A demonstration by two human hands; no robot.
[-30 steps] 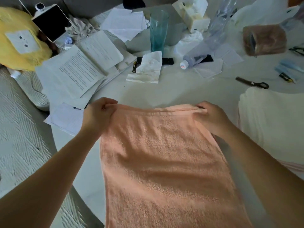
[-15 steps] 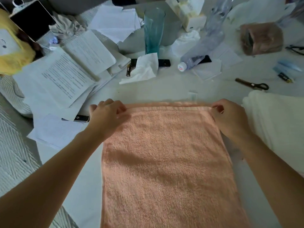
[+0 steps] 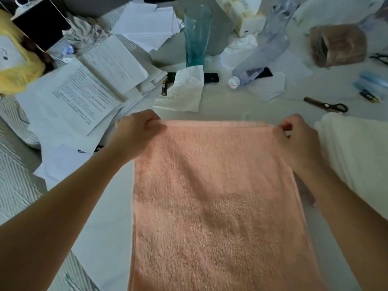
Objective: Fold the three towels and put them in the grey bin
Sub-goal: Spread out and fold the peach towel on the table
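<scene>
A single wide-angle view looks forward and steeply down from the person's head, close above the near edge of a white tabletop [image 3: 226, 110], so both forearms run in from the bottom corners. A flat peach terry towel [image 3: 214, 206] fills the lower middle, nearest the lens. The far clutter, such as a tall teal drinking glass [image 3: 196, 36], sits along the top edge, bent by the lens.

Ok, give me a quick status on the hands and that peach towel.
Left hand and right hand each pinch a far corner. Peach towel flat, unfolded. Tissue just beyond.
</scene>
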